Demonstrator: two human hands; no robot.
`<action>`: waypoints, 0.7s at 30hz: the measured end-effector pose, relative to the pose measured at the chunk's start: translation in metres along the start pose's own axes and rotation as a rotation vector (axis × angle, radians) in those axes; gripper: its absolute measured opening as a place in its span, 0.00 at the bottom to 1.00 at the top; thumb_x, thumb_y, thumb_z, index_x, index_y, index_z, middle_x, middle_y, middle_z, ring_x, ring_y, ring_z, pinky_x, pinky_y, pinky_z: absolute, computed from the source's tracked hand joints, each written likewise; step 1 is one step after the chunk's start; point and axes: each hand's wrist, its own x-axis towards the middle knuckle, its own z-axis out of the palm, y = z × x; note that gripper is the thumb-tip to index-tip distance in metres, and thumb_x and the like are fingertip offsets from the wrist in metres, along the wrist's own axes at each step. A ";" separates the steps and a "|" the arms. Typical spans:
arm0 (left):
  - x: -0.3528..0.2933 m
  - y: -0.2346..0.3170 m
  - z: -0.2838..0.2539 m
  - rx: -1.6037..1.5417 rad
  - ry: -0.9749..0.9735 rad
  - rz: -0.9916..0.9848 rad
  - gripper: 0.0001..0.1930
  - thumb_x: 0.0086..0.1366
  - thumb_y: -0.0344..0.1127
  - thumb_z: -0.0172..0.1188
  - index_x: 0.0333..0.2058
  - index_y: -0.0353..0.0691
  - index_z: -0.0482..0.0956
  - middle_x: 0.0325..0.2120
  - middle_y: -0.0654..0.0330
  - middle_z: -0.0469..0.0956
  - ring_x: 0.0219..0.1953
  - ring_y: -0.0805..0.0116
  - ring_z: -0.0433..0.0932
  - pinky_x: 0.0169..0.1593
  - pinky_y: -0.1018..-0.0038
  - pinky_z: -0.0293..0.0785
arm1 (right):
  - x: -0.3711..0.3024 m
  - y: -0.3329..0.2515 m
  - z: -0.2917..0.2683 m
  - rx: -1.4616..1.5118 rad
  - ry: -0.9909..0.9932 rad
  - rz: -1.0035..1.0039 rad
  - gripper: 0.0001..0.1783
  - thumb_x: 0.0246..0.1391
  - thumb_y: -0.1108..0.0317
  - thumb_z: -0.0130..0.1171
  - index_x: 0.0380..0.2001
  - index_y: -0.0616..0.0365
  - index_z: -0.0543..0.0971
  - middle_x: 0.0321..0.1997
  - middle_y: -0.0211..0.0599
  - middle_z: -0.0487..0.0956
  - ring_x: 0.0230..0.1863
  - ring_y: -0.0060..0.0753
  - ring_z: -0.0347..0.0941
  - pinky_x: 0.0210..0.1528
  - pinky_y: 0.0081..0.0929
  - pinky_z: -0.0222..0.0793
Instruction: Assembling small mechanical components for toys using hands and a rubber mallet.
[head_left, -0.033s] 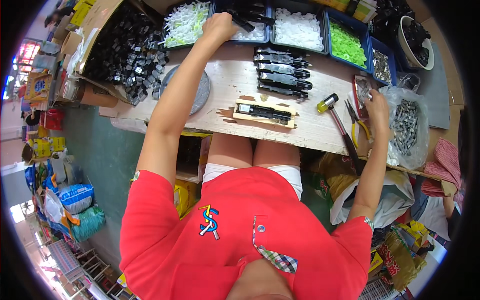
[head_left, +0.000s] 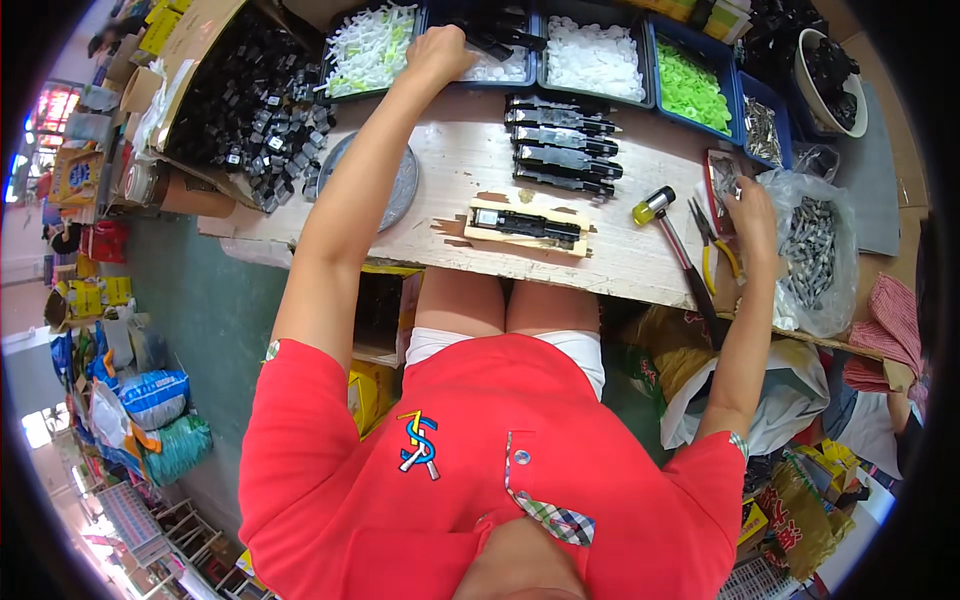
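Note:
My left hand (head_left: 440,50) reaches far forward into a blue bin (head_left: 500,68) holding white pieces and long black parts; its fingers curl down among them, so any grasp is hidden. My right hand (head_left: 752,215) rests fingers-down at a small red tray (head_left: 718,180) of metal bits, beside a clear plastic bag (head_left: 812,250) of grey metal pieces. In the middle of the wooden bench (head_left: 450,160), between the hands, a wooden jig (head_left: 525,226) carries one black part. Behind it lies a row of several black assembled parts (head_left: 560,145).
A yellow-headed hammer (head_left: 655,205) and yellow-handled pliers (head_left: 715,245) lie left of my right hand. A round metal plate (head_left: 400,185) and a cardboard box of black parts (head_left: 240,100) sit left. Blue bins of white clips (head_left: 370,45), white (head_left: 595,55) and green pieces (head_left: 690,85) line the back.

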 end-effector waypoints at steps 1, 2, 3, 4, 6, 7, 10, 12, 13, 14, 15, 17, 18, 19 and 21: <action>0.004 0.004 0.003 0.012 0.016 -0.003 0.15 0.43 0.41 0.61 0.31 0.40 0.80 0.32 0.50 0.77 0.36 0.52 0.76 0.41 0.62 0.71 | 0.003 -0.001 0.004 -0.038 0.003 -0.005 0.14 0.44 0.69 0.49 0.36 0.62 0.74 0.41 0.53 0.72 0.42 0.55 0.69 0.42 0.43 0.65; 0.007 0.006 0.006 0.025 0.033 -0.006 0.15 0.42 0.41 0.62 0.31 0.41 0.80 0.31 0.51 0.78 0.37 0.52 0.76 0.41 0.62 0.71 | 0.007 -0.002 0.008 -0.076 0.005 -0.010 0.13 0.44 0.70 0.48 0.35 0.62 0.74 0.41 0.54 0.72 0.42 0.55 0.69 0.42 0.44 0.65; 0.010 0.003 0.008 0.027 0.033 -0.003 0.15 0.42 0.41 0.62 0.31 0.41 0.80 0.31 0.51 0.78 0.37 0.52 0.76 0.41 0.62 0.71 | 0.010 -0.004 0.011 -0.094 0.042 -0.018 0.12 0.43 0.72 0.46 0.32 0.62 0.74 0.37 0.54 0.74 0.39 0.55 0.70 0.41 0.45 0.66; 0.013 -0.003 0.007 -0.009 0.027 0.047 0.16 0.43 0.41 0.62 0.31 0.39 0.80 0.29 0.51 0.78 0.33 0.54 0.77 0.39 0.64 0.72 | 0.013 -0.006 0.011 -0.092 0.043 -0.016 0.12 0.43 0.72 0.46 0.32 0.62 0.74 0.37 0.54 0.74 0.39 0.55 0.70 0.41 0.45 0.66; 0.016 -0.008 0.007 -0.080 0.023 0.098 0.14 0.43 0.39 0.63 0.28 0.37 0.80 0.25 0.52 0.78 0.25 0.59 0.77 0.32 0.69 0.74 | 0.017 -0.012 0.010 -0.134 -0.019 0.050 0.12 0.40 0.72 0.48 0.31 0.60 0.75 0.34 0.52 0.75 0.37 0.55 0.71 0.40 0.44 0.65; 0.016 -0.009 0.004 -0.079 0.025 0.098 0.14 0.43 0.39 0.63 0.28 0.37 0.80 0.25 0.52 0.78 0.25 0.59 0.77 0.32 0.69 0.74 | 0.017 -0.012 0.009 -0.133 -0.017 0.050 0.12 0.40 0.72 0.48 0.31 0.60 0.75 0.34 0.52 0.75 0.37 0.55 0.71 0.40 0.44 0.65; 0.015 -0.011 -0.006 -0.195 0.016 0.085 0.13 0.44 0.38 0.63 0.30 0.42 0.80 0.27 0.53 0.79 0.31 0.60 0.78 0.34 0.68 0.74 | 0.014 -0.009 0.008 -0.103 -0.003 0.055 0.12 0.40 0.73 0.47 0.30 0.59 0.76 0.32 0.52 0.76 0.36 0.55 0.71 0.39 0.44 0.66; 0.011 -0.011 -0.014 -0.614 -0.036 -0.065 0.10 0.48 0.34 0.62 0.30 0.37 0.79 0.22 0.57 0.78 0.25 0.70 0.78 0.24 0.75 0.73 | 0.014 0.000 0.011 0.009 0.097 -0.047 0.11 0.41 0.73 0.46 0.28 0.61 0.76 0.32 0.53 0.76 0.36 0.56 0.71 0.38 0.45 0.66; 0.007 -0.011 -0.015 -0.719 -0.014 -0.028 0.09 0.54 0.31 0.59 0.33 0.34 0.77 0.22 0.62 0.76 0.20 0.75 0.73 0.17 0.81 0.66 | 0.013 0.003 0.012 0.007 0.103 -0.046 0.11 0.41 0.73 0.46 0.28 0.61 0.76 0.32 0.53 0.76 0.36 0.56 0.71 0.38 0.45 0.66; 0.006 -0.012 -0.013 -0.722 -0.010 -0.024 0.09 0.54 0.31 0.59 0.33 0.34 0.77 0.22 0.62 0.76 0.20 0.75 0.73 0.17 0.81 0.66 | 0.011 0.005 0.012 0.053 0.105 -0.014 0.11 0.41 0.73 0.45 0.29 0.61 0.76 0.32 0.53 0.75 0.36 0.55 0.71 0.38 0.45 0.65; 0.004 -0.013 -0.013 -0.813 -0.007 -0.030 0.08 0.53 0.31 0.60 0.32 0.33 0.77 0.23 0.62 0.76 0.21 0.75 0.73 0.18 0.81 0.66 | 0.011 0.005 0.012 0.101 0.109 0.014 0.12 0.41 0.73 0.45 0.30 0.61 0.75 0.32 0.53 0.75 0.36 0.55 0.71 0.38 0.44 0.65; 0.000 -0.015 -0.013 -0.939 0.014 -0.053 0.08 0.52 0.29 0.60 0.31 0.32 0.77 0.24 0.60 0.76 0.23 0.73 0.74 0.20 0.81 0.68 | 0.008 0.006 0.012 0.150 0.134 -0.001 0.12 0.41 0.73 0.45 0.30 0.61 0.75 0.32 0.54 0.75 0.37 0.55 0.70 0.38 0.44 0.65; -0.002 -0.016 -0.013 -0.944 0.019 -0.049 0.08 0.52 0.29 0.60 0.31 0.32 0.77 0.24 0.60 0.76 0.23 0.73 0.74 0.20 0.81 0.68 | 0.006 0.007 0.012 0.198 0.149 -0.009 0.12 0.41 0.73 0.45 0.31 0.61 0.75 0.33 0.54 0.75 0.37 0.56 0.70 0.39 0.44 0.65; -0.004 -0.017 -0.013 -1.061 0.026 -0.037 0.08 0.52 0.27 0.60 0.31 0.31 0.77 0.24 0.60 0.76 0.23 0.73 0.74 0.20 0.80 0.69 | 0.005 0.011 0.015 0.227 0.168 0.002 0.11 0.43 0.72 0.47 0.32 0.61 0.75 0.31 0.51 0.76 0.35 0.49 0.72 0.38 0.39 0.66; -0.011 -0.018 -0.016 -1.262 0.029 -0.005 0.08 0.50 0.24 0.60 0.31 0.30 0.76 0.23 0.58 0.75 0.24 0.71 0.74 0.22 0.79 0.71 | 0.001 0.015 0.020 0.437 0.237 -0.009 0.10 0.44 0.72 0.49 0.32 0.61 0.75 0.28 0.44 0.76 0.30 0.39 0.71 0.33 0.32 0.65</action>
